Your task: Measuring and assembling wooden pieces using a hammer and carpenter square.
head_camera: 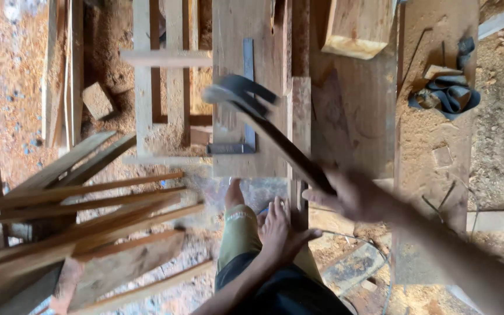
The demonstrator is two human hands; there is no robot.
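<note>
My right hand (354, 195) grips the lower end of a dark wooden handle; its curved dark metal head (237, 93), an adze or hammer, is blurred above a pale plank (246, 58). A metal try square (247, 143) lies flat on that plank, partly behind the tool. My left hand (281, 230) rests with fingers spread on a narrow wooden strip (300, 134) beside the plank, near my knee in olive trousers (239, 233). My bare foot (233, 192) shows at the plank's near end.
Several thin wooden slats (77, 201) are piled at the left. A wooden frame (158, 87) lies on the sawdust floor. A block (354, 29) sits at the top. A bench board at the right carries sawdust and a folded dark strap (447, 93).
</note>
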